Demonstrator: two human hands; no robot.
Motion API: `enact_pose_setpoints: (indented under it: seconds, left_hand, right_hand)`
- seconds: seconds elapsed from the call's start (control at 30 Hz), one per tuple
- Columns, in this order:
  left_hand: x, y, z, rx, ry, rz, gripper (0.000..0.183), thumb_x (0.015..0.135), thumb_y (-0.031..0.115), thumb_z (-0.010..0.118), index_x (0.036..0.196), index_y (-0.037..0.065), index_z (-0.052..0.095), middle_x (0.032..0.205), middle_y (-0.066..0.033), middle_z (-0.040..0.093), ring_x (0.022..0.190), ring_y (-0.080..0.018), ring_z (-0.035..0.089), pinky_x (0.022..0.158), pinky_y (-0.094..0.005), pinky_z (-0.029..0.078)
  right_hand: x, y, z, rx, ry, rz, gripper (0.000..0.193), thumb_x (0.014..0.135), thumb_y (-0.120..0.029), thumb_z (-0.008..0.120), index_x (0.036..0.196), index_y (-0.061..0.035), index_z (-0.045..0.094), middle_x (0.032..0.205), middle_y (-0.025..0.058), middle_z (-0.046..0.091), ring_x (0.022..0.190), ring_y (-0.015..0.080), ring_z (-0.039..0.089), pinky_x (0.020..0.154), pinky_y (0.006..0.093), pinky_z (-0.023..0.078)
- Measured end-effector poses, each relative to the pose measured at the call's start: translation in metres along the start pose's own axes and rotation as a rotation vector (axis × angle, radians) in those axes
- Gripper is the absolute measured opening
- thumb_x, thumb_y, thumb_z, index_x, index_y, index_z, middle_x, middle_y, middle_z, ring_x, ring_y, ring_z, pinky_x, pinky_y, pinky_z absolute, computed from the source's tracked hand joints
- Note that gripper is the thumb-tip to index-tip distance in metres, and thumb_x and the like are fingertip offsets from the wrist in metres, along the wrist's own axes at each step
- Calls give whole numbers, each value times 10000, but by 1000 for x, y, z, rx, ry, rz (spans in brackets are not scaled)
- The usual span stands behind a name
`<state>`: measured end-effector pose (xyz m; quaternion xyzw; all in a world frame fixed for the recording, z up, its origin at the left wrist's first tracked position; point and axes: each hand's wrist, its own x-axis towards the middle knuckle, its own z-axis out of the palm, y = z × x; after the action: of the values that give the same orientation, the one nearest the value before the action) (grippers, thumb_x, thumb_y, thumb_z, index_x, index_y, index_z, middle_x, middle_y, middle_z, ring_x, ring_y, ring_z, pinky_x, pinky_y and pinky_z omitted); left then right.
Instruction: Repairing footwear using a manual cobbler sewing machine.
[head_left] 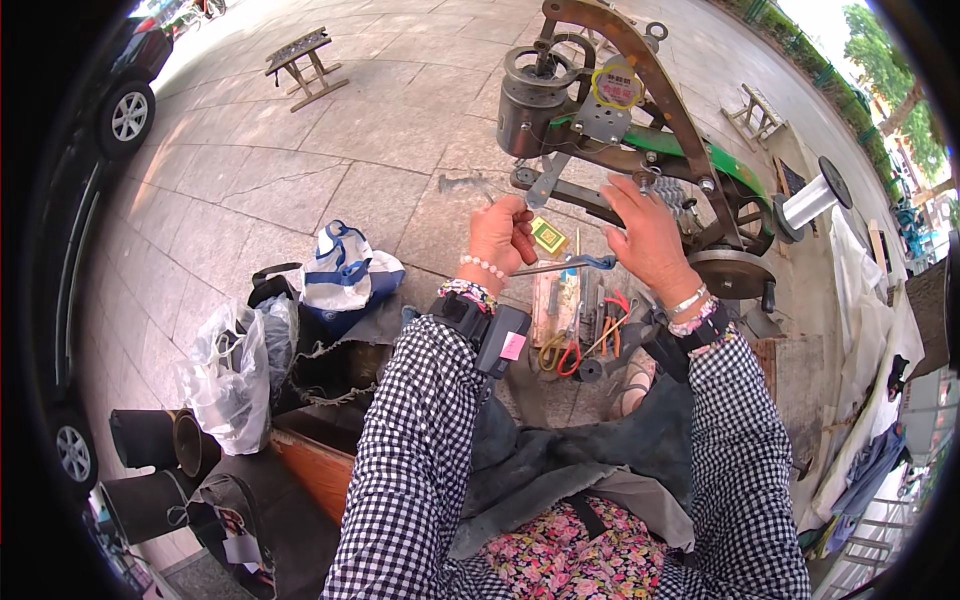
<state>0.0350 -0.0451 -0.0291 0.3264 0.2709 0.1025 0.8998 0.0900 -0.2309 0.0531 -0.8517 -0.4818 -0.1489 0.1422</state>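
My left hand (496, 238) is closed around a slim tool with a reddish-brown handle (524, 249); its kind is partly hidden by the fingers. Below that hand, a narrow dark strip with a blue-grey end (597, 262) reaches toward my right hand; whether either hand grips it is unclear. My right hand (645, 235) has its fingers apart, beside the lower arm (570, 193) of a hand-cranked sewing machine (620, 140). A flat grey metal plate (546, 182) hangs on the machine just above my left fingers. Whether my right fingertips touch the machine is hard to tell.
Beneath my hands lie scissors (568, 358), orange-handled pliers (611, 330) and a yellow-green packet (548, 235). Bags (345, 270) and dark cylinders (140, 438) stand at left. A large thread spool (812, 200) sticks out at right. Stools (305, 62) and a parked car (125, 100) are farther off.
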Motion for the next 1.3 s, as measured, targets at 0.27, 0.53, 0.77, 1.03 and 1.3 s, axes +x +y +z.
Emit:
enact_pose_setpoints:
  seconds: [0.27,0.53,0.77,1.03,1.3]
  left_hand:
    - [-2,5,4,20,43,-18,66,692,73,551,715,35,503,623,-68,493,526,-157,453,468,-331,400]
    - [10,-14,10,-45,76,-1,76,677,63,545,663,30,478,586,-79,486,473,-152,438,409,-308,363]
    - [7,-13,9,-85,116,30,70,674,59,533,675,23,473,588,-84,494,451,-146,429,395,-276,353]
    - [14,-14,6,-85,110,20,74,679,69,530,663,26,472,571,-69,479,442,-158,428,392,-281,348]
    - [12,-11,6,-38,119,19,132,664,84,546,749,22,466,578,-61,475,424,-135,415,368,-271,315]
  right_hand:
    - [52,17,44,13,-163,41,689,621,-160,651,1235,-81,349,1139,163,486,1046,316,471,851,393,403]
    - [63,20,40,38,-333,151,792,557,-258,690,1246,-72,345,1176,195,461,1090,343,438,917,388,355]
    - [61,12,42,25,-325,157,761,582,-273,672,1243,-74,353,1191,191,443,1114,337,416,936,391,337]
    - [68,17,42,151,-449,190,773,576,-225,639,1266,-91,317,1271,204,344,1185,362,316,992,411,253]
    - [70,11,41,138,-437,234,726,590,-223,610,1249,-95,336,1231,204,388,1154,370,347,976,422,272]
